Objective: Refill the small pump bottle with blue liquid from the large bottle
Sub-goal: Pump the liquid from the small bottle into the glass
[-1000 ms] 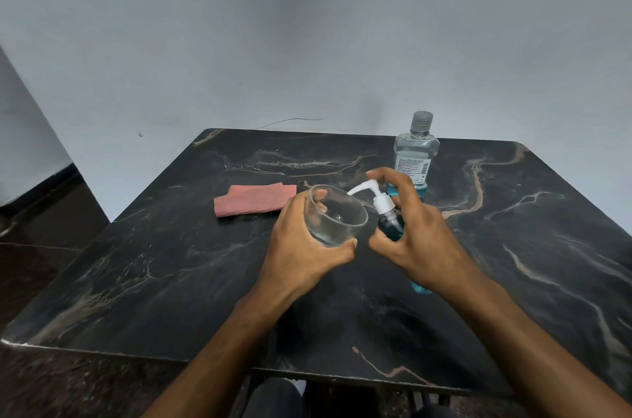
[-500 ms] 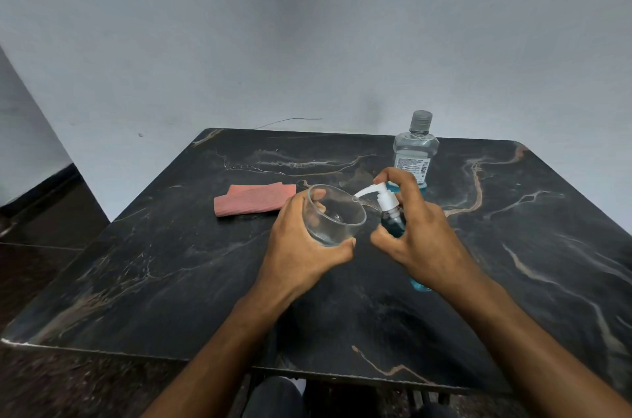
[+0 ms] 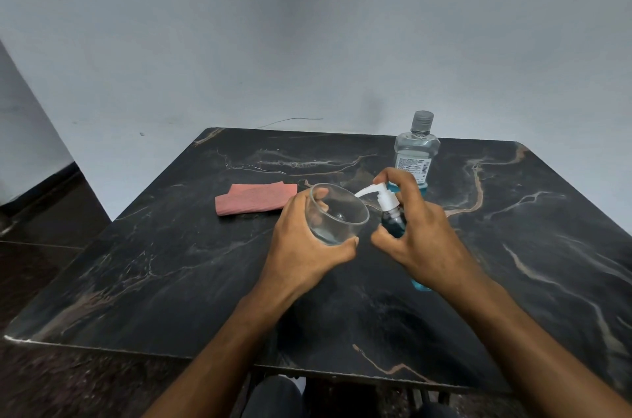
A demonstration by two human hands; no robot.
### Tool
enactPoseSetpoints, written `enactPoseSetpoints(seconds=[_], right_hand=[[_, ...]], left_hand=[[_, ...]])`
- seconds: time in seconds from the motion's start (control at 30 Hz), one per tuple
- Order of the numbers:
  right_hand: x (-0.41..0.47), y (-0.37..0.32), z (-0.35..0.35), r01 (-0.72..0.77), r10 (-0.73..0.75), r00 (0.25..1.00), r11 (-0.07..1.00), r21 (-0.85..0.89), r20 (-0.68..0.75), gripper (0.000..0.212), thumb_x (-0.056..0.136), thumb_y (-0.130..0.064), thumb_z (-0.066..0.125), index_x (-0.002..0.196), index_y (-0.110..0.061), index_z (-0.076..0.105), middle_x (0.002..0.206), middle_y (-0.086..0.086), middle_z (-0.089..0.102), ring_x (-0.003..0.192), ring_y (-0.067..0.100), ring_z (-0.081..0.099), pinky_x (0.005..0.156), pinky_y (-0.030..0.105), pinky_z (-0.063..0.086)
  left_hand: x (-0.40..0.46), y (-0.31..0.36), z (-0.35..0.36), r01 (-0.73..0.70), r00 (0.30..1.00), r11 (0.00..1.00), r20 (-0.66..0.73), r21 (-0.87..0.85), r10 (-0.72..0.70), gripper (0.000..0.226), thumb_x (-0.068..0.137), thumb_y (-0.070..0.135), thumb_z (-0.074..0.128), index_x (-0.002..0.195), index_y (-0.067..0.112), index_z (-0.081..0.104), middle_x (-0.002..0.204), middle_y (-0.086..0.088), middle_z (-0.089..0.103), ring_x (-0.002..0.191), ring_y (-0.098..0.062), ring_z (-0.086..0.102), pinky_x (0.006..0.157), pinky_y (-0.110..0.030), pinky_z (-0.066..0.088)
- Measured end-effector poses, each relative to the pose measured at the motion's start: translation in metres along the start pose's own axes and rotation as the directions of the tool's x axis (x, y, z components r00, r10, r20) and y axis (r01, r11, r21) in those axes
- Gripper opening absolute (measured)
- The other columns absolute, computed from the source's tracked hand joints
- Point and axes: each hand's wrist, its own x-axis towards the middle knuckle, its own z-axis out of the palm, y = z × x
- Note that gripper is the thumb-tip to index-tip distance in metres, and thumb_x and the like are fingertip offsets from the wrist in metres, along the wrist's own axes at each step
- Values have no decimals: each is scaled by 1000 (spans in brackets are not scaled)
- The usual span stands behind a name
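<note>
A: Where's the small pump bottle [image 3: 393, 222]?

B: Above the black marble bench [image 3: 171, 263], held tilted in the right hand [image 3: 420, 239]. That grip is wrapped round the blue body, with the forefinger on top of the white pump head [image 3: 384, 197], and the spout points into the glass bowl [image 3: 337, 214].

A: And the bowl?

B: The left hand [image 3: 307, 246] grasps it, fingers curled around its side, thumb over the near rim, tipped toward the pump bottle and right beside it.

A: The large bottle [image 3: 415, 150]?

B: Upright behind the pump bottle, capped, with blue liquid only at its base. A folded pink cloth [image 3: 254, 202] lies flat to the left of the pump bottle, beyond the bowl
</note>
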Motion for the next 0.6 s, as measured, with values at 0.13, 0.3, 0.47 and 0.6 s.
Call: enactPoseSetpoints(seconds=[0.13,0.3,0.47,0.6], right_hand=[[1,0,-1,15,-15,1000,1000,16,13,83,75,-12,72,137,-50,32,73,-9,61,62,8,60,51,10,44],[1,0,-3,7,-7,1000,1000,2,19,77,77,-12,71,133,-48,32,70,-11,57,63,4,60,52,9,43],[-1,-1,-2,8,-8,1000,1000,-9,-1,72,78,-11,71,127,-47,32,69,-12,55,67,2,59,53,9,44],[-2,-1,-2,12,-12,1000,1000,6,6,77,77,-11,70,132,-49,32,70,-9,56,63,8,58,52,13,44]], left_hand=[[0,-1,1,-4,1000,1000,0,-8,4,75,64,30,91,129,34,53,120,12,61,114,-4,59,93,-21,50],[1,-2,1,-4,1000,1000,-2,-20,4,74,61,36,88,127,36,53,119,13,62,113,-5,60,93,-21,50],[1,-2,1,-2,1000,1000,2,-17,2,75,62,36,89,128,36,53,118,13,62,112,-4,60,91,-19,49],[1,-3,0,-6,1000,1000,-9,-12,6,74,64,29,91,128,33,54,119,11,62,113,-6,59,93,-21,49]])
